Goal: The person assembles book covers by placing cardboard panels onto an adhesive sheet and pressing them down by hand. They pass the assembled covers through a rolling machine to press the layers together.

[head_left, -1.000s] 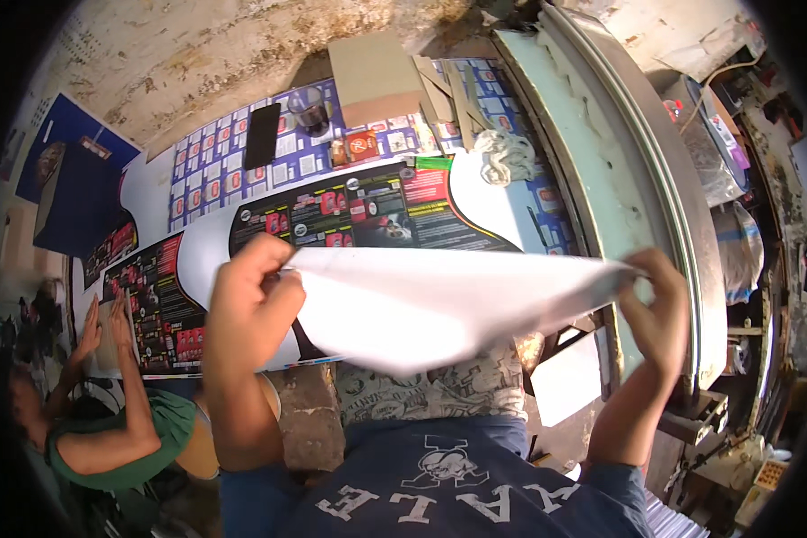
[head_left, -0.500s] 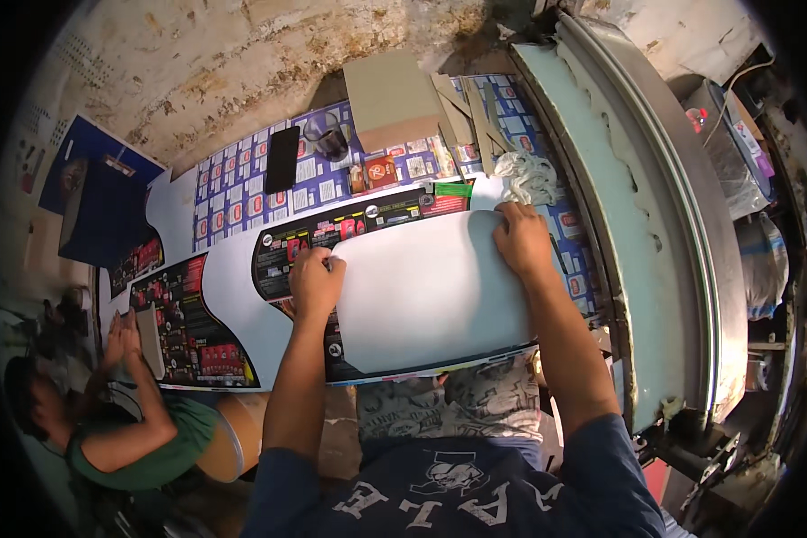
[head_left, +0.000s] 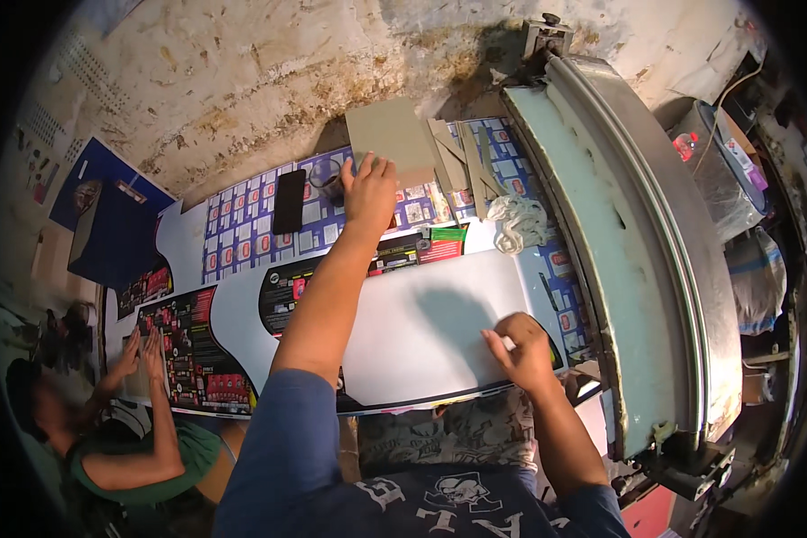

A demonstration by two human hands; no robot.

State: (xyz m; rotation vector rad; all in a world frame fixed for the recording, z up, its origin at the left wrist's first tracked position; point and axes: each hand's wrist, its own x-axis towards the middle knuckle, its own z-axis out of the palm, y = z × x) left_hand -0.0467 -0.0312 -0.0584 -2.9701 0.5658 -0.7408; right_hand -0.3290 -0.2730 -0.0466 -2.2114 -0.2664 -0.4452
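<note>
A white sheet (head_left: 412, 336) with a rounded right end lies face up before me, over dark printed sheets (head_left: 282, 300). My left hand (head_left: 369, 193) reaches across it to the far side, its fingers apart and bent at the left edge of a grey-brown board (head_left: 390, 134). Whether it touches the board I cannot tell. Over the sheet's right part is my right hand (head_left: 524, 350), fingers curled in, a small pale spot showing between them. What that is cannot be made out. A glass (head_left: 325, 179) stands just left of my left hand.
A black phone (head_left: 289, 202), grey board strips (head_left: 471, 161) and white crumpled cloth strips (head_left: 517, 224) lie on the patterned table cover. A large metal-edged machine (head_left: 637, 242) borders the right. At the left, a co-worker's hands (head_left: 142, 354) work beside another printed sheet (head_left: 184, 345).
My left hand has left the white sheet's left edge and gone to the far board. My right hand has come nearer from the sheet's far right corner. The view has shifted.
</note>
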